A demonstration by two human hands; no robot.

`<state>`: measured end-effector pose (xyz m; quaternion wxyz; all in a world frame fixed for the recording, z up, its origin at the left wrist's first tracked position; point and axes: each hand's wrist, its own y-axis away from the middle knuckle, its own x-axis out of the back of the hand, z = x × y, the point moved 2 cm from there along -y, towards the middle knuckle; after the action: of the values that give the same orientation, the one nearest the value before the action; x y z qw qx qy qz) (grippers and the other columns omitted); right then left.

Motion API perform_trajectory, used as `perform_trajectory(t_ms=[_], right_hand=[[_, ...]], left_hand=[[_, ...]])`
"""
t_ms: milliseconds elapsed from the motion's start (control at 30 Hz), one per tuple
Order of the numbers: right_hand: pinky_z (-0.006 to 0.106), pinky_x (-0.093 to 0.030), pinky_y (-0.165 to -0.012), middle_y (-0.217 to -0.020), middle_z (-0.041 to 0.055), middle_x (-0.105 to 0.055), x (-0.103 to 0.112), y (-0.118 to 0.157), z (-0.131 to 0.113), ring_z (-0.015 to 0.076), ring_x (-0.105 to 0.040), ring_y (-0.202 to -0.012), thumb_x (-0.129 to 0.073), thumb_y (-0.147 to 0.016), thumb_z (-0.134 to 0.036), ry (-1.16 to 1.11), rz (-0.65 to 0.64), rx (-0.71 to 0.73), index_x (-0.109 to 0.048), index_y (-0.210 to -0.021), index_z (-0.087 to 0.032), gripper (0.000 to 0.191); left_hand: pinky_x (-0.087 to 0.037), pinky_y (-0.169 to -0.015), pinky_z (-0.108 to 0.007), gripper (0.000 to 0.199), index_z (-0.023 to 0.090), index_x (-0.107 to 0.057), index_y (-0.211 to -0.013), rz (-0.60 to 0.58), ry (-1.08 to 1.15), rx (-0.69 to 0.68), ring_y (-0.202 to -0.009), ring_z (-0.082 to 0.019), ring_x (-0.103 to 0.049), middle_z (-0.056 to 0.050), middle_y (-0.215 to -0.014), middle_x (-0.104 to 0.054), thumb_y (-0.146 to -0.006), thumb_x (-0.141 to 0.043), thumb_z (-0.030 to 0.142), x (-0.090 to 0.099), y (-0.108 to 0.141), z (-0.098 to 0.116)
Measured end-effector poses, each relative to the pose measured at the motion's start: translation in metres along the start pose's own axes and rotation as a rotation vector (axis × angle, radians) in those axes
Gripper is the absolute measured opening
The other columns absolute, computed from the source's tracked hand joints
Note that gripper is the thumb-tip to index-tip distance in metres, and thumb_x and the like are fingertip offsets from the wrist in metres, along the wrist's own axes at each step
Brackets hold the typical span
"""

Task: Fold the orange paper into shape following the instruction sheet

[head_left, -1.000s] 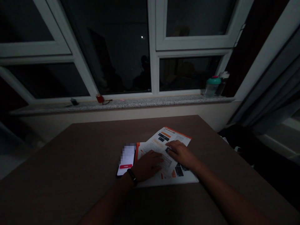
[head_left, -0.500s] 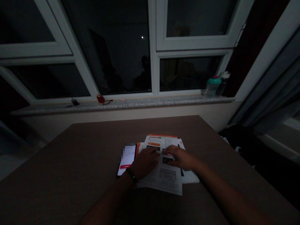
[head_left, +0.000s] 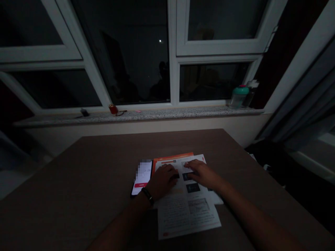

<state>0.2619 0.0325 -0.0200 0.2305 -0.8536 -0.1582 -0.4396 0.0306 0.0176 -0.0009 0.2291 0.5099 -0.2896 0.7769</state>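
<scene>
As I watch through the head camera, the fingers (head_left: 169,170) of my left hand (head_left: 162,181) lie flat and slightly spread on a printed leaflet (head_left: 187,212), gripping nothing. The fingers (head_left: 190,165) of my right hand (head_left: 202,174) rest open on the same paper, just beside the left. The leaflet sits on an orange-edged sheet (head_left: 172,157) and has dark picture panels and a chart. A smartphone (head_left: 142,177) lies lit just left of the papers, close to a black wristband (head_left: 148,196) on my left wrist. All of this sits on a brown desk (head_left: 78,167). Beyond it, on a speckled stone windowsill (head_left: 167,112), stand a teal-lidded bottle (head_left: 238,97) and a second bottle (head_left: 251,94), their contents too dim to tell, with a red object (head_left: 113,109) and glasses (head_left: 121,113) further left.
</scene>
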Motion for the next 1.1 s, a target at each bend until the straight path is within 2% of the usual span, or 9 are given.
perform_trajectory(t_ms=[133,267,500,700,867,1100], right_hand=[[0.041,-0.044,-0.099,-0.116,0.01,-0.068,0.004,-0.001,-0.009,0.0254,-0.059,-0.111,-0.063,-0.088,-0.029,0.007,-0.005,0.03,-0.065,-0.121,-0.022,0.035],[0.041,-0.044,-0.096,-0.111,0.0088,-0.07,0.006,-0.002,-0.011,0.0247,-0.062,-0.106,-0.06,-0.09,-0.033,0.017,0.0,0.043,-0.068,-0.115,-0.022,0.029],[0.039,-0.045,-0.096,-0.111,0.0101,-0.069,0.005,-0.002,-0.002,0.0246,-0.062,-0.105,-0.059,-0.089,-0.03,0.031,0.101,-0.088,-0.068,-0.113,-0.02,0.027],[0.039,-0.045,-0.096,-0.113,0.0125,-0.066,0.007,-0.002,0.008,0.0257,-0.059,-0.107,-0.059,-0.086,-0.023,0.054,0.175,-0.199,-0.063,-0.118,-0.016,0.034],[0.04,-0.044,-0.099,-0.116,0.0134,-0.064,0.008,-0.002,0.009,0.0262,-0.057,-0.11,-0.06,-0.084,-0.022,0.029,0.17,-0.207,-0.061,-0.12,-0.015,0.037],[0.04,-0.045,-0.096,-0.11,0.0118,-0.066,0.008,-0.002,0.003,0.0258,-0.058,-0.106,-0.064,-0.08,-0.016,0.001,0.124,-0.174,-0.066,-0.113,-0.016,0.033]], left_hand=[[-0.035,-0.109,-0.049,0.038,0.022,-0.057,-0.124,0.018,-0.018,0.022,-0.131,-0.029,-0.043,-0.009,-0.143,-0.047,-0.088,-0.067,0.023,-0.009,0.003,-0.007],[-0.034,-0.111,-0.049,0.045,0.022,-0.051,-0.132,-0.005,-0.028,0.021,-0.134,-0.028,-0.04,-0.01,-0.146,-0.045,-0.09,-0.065,0.026,-0.012,0.004,-0.01],[-0.038,-0.105,-0.046,0.037,0.022,-0.053,-0.128,0.017,-0.004,-0.003,-0.121,-0.027,-0.049,-0.008,-0.131,-0.056,-0.093,-0.062,0.031,-0.005,0.002,-0.005],[-0.042,-0.098,-0.043,0.022,0.021,-0.06,-0.115,0.028,-0.025,0.001,-0.11,-0.025,-0.052,-0.007,-0.117,-0.059,-0.093,-0.058,0.024,-0.002,0.0,-0.003],[-0.043,-0.096,-0.042,0.015,0.02,-0.061,-0.106,0.013,-0.033,0.002,-0.104,-0.024,-0.055,-0.006,-0.109,-0.061,-0.092,-0.058,0.021,0.001,-0.001,-0.001],[-0.044,-0.094,-0.041,0.018,0.02,-0.061,-0.108,-0.003,-0.01,-0.003,-0.105,-0.024,-0.055,-0.007,-0.111,-0.061,-0.091,-0.058,0.019,0.001,-0.002,-0.001]])
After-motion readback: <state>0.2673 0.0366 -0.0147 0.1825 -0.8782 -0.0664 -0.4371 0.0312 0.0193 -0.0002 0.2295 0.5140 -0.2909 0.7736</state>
